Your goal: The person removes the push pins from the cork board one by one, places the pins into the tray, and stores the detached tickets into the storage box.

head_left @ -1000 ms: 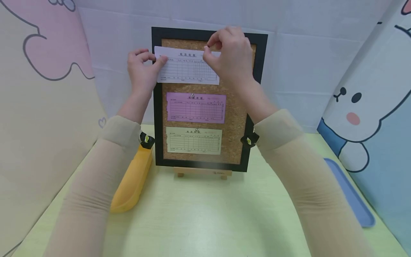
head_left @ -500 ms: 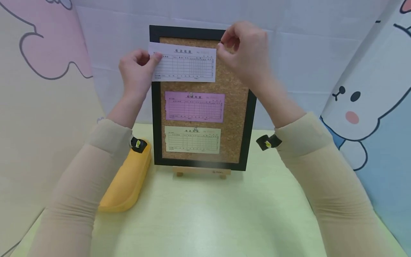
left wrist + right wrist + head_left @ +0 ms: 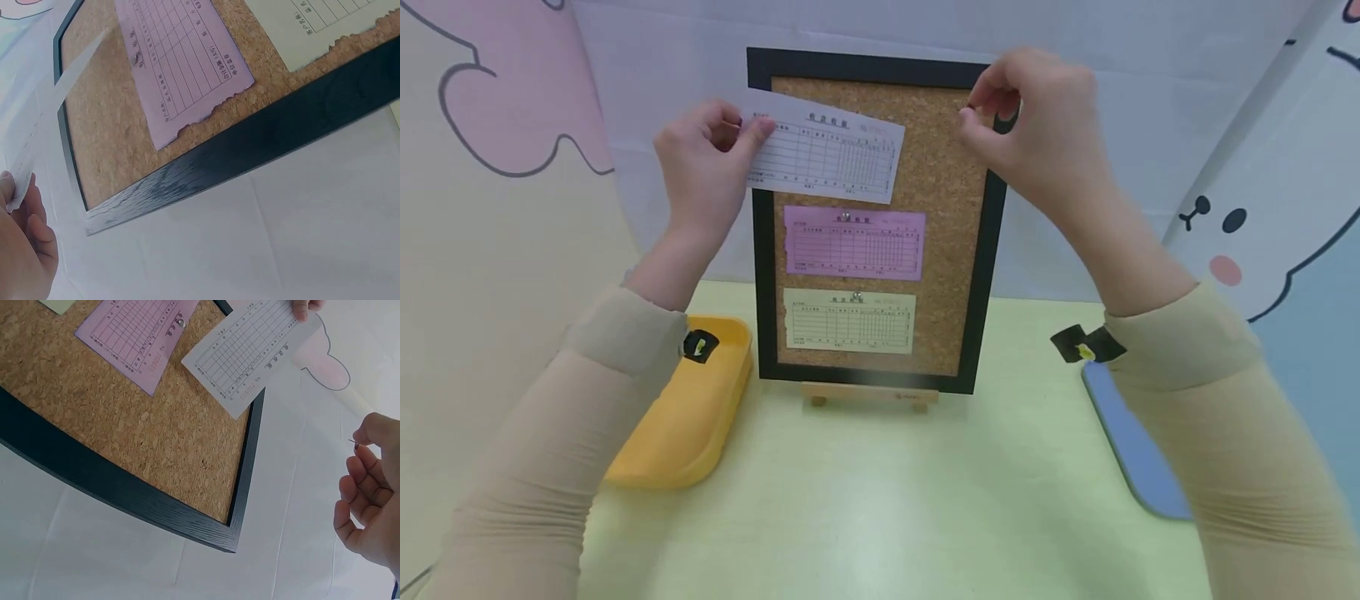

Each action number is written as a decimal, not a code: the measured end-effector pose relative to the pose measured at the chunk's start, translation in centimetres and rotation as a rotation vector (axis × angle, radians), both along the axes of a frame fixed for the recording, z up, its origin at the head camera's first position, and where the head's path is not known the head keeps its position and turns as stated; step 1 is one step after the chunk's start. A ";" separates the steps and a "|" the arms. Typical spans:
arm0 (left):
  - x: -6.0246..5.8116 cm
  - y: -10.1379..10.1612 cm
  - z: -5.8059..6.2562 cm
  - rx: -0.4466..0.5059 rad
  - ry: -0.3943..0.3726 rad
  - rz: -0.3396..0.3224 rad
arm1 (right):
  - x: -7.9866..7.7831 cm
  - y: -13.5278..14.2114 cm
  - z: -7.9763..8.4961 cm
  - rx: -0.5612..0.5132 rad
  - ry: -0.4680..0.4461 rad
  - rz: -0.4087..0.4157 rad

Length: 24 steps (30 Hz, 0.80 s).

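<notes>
The left hand (image 3: 703, 158) pinches the left end of a white receipt slip (image 3: 831, 150), thumb flat on the printed front and the other fingers curled behind the paper. The slip is in front of the upper part of a corkboard (image 3: 951, 242), tilted so that its right end hangs lower, with its left end overlapping the black frame (image 3: 865, 62). In the left wrist view the paper stands out at an angle from the cork; whether its far end touches cannot be told. The right hand (image 3: 1037, 125) is near the frame's upper right corner, apart from the slip, with thumb and forefinger closed at the tips on a small pushpin (image 3: 356, 445) whose thin needle points outward; its other fingers bend loosely toward the palm. Below the white slip, a purple receipt slip (image 3: 853, 246) and, under that, a pale yellow receipt slip (image 3: 850, 323) are each fixed to the cork by a shiny tack near the top edge. The corkboard leans on a small wooden stand (image 3: 868, 392) on the desk (image 3: 880, 508), between a yellow tray (image 3: 696, 408) and a blue tray (image 3: 1138, 450), each partly hidden by a sleeve.
</notes>
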<state>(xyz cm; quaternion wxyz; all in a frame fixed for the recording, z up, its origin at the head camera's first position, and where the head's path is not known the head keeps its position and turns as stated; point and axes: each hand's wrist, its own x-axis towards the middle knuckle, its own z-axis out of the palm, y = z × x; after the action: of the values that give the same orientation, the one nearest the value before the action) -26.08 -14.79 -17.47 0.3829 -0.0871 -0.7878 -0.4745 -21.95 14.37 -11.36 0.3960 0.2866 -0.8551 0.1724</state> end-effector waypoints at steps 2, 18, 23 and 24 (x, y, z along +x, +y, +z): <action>0.5 -0.1 0.1 -0.033 0.035 0.010 | 0.3 0.4 0.0 0.008 0.012 -0.002; 3.6 -1.4 0.2 -0.180 0.107 0.058 | 2.7 4.4 -0.5 0.038 0.039 -0.034; 4.3 -2.1 0.2 -0.178 0.085 0.052 | 3.8 5.7 -0.5 0.021 0.004 -0.076; 4.5 -2.3 0.1 -0.180 0.083 0.050 | 4.0 5.9 -0.5 0.015 0.001 -0.084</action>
<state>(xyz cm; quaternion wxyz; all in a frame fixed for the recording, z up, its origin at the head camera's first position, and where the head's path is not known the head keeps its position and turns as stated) -21.61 -17.07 -17.34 0.4177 -0.1213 -0.8126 -0.3880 -17.96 20.32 -11.88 0.4014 0.2535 -0.8674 0.1492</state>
